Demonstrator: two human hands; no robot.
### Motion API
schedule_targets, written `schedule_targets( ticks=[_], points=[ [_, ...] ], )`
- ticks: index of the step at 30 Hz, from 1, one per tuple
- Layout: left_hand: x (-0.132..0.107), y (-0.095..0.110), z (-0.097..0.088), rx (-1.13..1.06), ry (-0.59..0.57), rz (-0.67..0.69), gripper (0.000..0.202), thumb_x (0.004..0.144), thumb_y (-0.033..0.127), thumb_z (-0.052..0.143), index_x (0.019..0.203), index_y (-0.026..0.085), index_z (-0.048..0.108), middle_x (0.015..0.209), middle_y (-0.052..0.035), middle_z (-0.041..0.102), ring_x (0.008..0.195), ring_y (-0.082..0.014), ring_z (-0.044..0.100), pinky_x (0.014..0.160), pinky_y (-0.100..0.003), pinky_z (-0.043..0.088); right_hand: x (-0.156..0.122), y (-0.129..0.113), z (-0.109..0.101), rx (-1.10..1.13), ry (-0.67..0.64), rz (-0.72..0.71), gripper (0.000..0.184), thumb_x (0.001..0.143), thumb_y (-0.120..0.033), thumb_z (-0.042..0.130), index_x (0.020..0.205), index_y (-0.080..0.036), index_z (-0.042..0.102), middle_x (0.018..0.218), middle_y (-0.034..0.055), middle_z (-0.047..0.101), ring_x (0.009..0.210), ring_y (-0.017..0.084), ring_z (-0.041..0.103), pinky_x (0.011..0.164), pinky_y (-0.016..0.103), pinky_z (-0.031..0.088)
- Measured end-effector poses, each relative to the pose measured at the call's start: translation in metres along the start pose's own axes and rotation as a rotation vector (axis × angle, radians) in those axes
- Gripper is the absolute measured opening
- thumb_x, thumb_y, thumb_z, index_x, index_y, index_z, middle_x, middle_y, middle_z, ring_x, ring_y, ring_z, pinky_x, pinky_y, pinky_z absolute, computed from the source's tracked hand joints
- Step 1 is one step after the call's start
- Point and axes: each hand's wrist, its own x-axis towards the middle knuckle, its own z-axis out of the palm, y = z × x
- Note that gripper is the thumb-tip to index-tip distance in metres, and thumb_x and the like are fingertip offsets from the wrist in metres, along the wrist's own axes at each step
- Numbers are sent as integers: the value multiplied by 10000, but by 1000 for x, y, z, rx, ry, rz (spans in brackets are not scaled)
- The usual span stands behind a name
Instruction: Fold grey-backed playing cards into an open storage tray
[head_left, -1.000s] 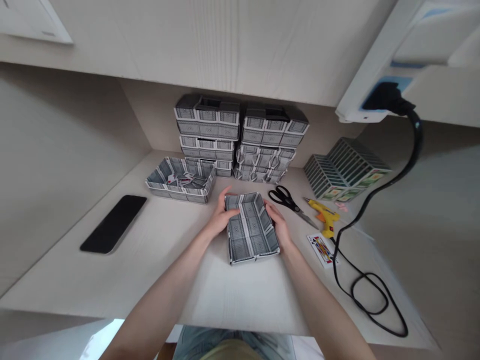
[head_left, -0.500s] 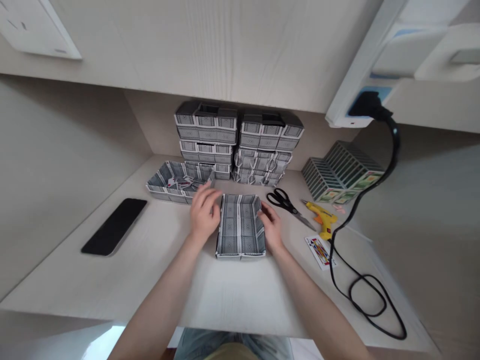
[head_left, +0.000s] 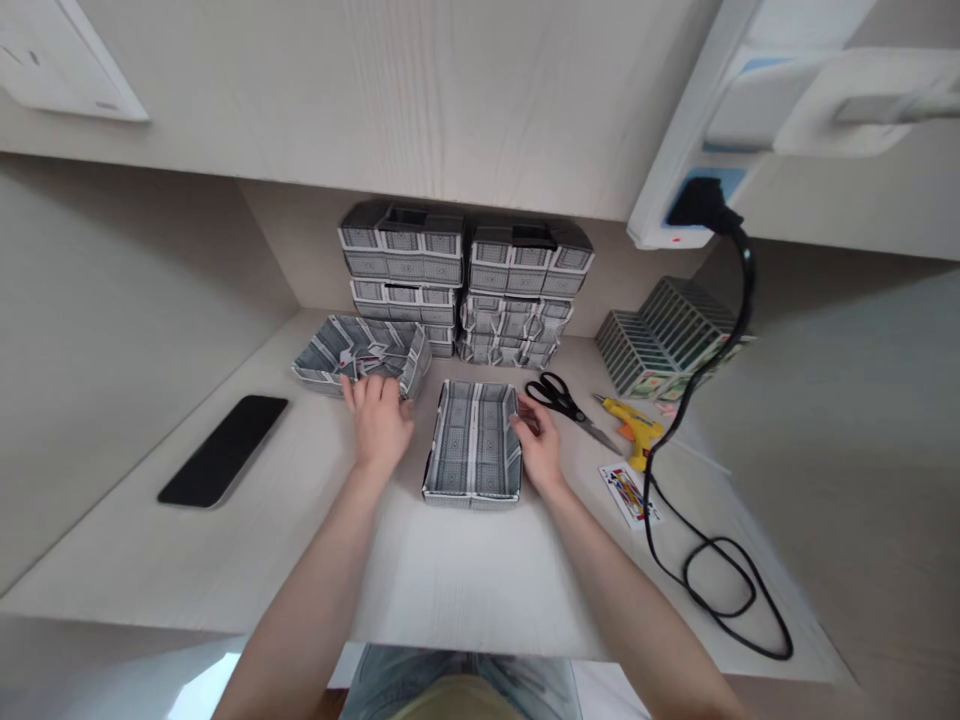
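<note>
Your left hand [head_left: 379,425] lies palm down on the desk [head_left: 465,590], its forearm running straight out from your body, wrist flat and fingers spread and loose with nothing in them. The fingertips come up to the near wall of the second tray [head_left: 360,356], the open one made of playing cards that has loose cards inside; whether they touch that wall or stop just short is too blurred to tell. Your right hand [head_left: 538,447] comes in from the other side with the forearm angled inward. Its fingers are bent against the right wall of the card tray [head_left: 474,445], up near the far right corner, and the thumb side faces the tray. You cannot tell whether the hand pinches that wall or only leans on it. The card tray sits flat on the desk between your two hands, open side up, just in front of the two stacks of finished trays [head_left: 461,285] against the back wall. The second tray is to its left and a little farther back. To the right of your right hand lie the scissors [head_left: 562,400], then the yellow glue gun [head_left: 634,430] with its black cable [head_left: 705,540], and a single face-up card [head_left: 628,493]. A dark phone [head_left: 223,450] lies well apart at the left.
</note>
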Motion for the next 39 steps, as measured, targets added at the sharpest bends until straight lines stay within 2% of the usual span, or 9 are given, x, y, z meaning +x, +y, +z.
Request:
schedule_targets(
  ticks=[9,14,18,25,28,30,33,36,39],
  points=[
    [-13,30,-8,-471,-22,127,101,773,265,517,712,250,596,898,-39,619,1176,-245,411,1084,-521,21,1,-9,-9,101,69,76,412,720,-445,534,1054,-207,563,1013,45,592,811,161,524,669,276,422],
    [-17,35,-11,-613,-211,197,130,784,284,510,737,268,630,1000,-21,636,1235,-230,366,1086,-527,70,0,-22,-17,334,-124,145,467,755,-522,457,1120,-236,511,1044,42,589,621,122,515,503,251,394],
    [-15,41,-16,-596,-282,229,169,799,302,481,742,262,635,1048,-16,633,1232,-227,376,1080,-541,125,-3,-29,-20,401,-231,130,564,723,-580,459,1177,-245,471,780,20,614,596,151,530,485,265,397],
    [-13,42,-17,-411,-160,284,159,783,190,497,817,239,644,1272,-35,454,1312,-258,203,1060,-515,213,-3,-35,-20,479,-233,170,558,700,-398,548,1234,-309,416,750,-29,587,560,119,505,477,236,369],
    [-15,45,-16,-536,-150,214,316,755,230,568,1068,272,555,1373,-50,301,1305,-271,214,1048,-503,236,-3,-36,-20,462,-220,175,542,686,-374,535,1216,-304,441,804,-23,597,556,116,498,478,240,371],
    [-19,50,-15,-718,-196,127,685,707,283,636,1303,295,299,1432,-82,171,1306,-275,215,1038,-481,265,-5,-40,-20,437,-224,166,549,688,-409,510,1221,-297,440,894,-8,613,601,131,528,512,258,400],
    [-23,56,-16,-949,-328,-7,1039,648,335,691,1374,297,-52,1455,-106,118,1313,-272,204,1056,-455,238,-11,-48,-18,389,-253,122,628,678,-476,512,1270,-309,386,1141,4,565,869,196,575,693,317,451],
    [-23,58,-19,-1109,-322,-119,1064,600,414,707,1382,304,-5,1453,-73,163,1318,-271,192,1085,-427,185,-18,-55,-17,333,-327,41,702,654,-497,576,1296,-309,365,1291,-11,463,1190,239,406,921,358,375],
    [-19,59,-21,-1257,-201,-164,969,554,462,722,1352,327,190,1450,-20,189,1323,-261,178,1094,-372,189,-23,-56,-15,297,-408,9,701,673,-475,605,1306,-310,354,1318,-23,436,1282,224,279,990,366,318]
  ],
)
